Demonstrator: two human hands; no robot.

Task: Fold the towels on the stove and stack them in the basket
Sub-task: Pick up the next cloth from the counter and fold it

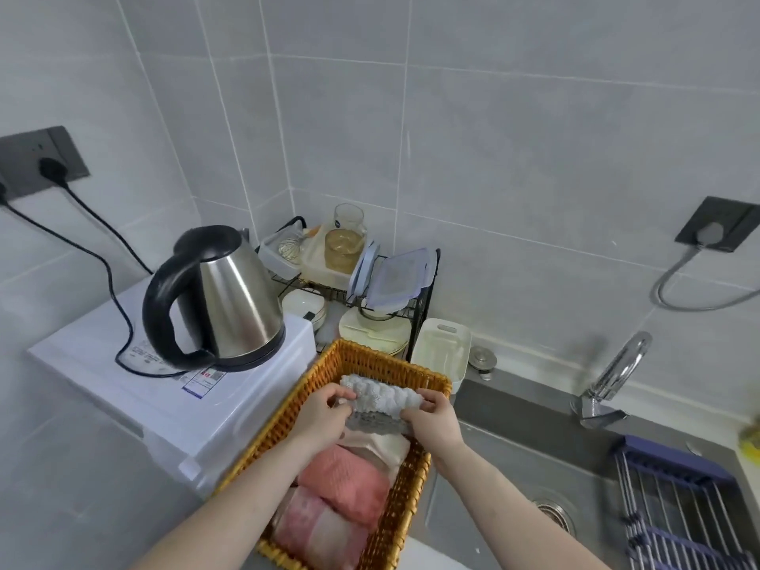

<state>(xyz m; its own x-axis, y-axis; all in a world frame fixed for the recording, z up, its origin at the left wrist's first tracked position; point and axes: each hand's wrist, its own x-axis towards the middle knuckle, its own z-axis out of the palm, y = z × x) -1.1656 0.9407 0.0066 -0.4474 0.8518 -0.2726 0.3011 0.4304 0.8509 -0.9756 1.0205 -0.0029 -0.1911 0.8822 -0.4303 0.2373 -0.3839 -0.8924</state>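
A woven wicker basket stands on the counter between a white appliance and the sink. Inside it lie folded towels: a pink one, a lighter pink one nearest me, and a cream one. Over the basket's far half I hold a folded grey and white towel. My left hand grips its left end and my right hand pinches its right end. The stove is out of view.
A steel kettle sits on the white appliance at left, its cord running to a wall socket. A dish rack with containers stands behind the basket. The sink, tap and a blue drying rack lie to the right.
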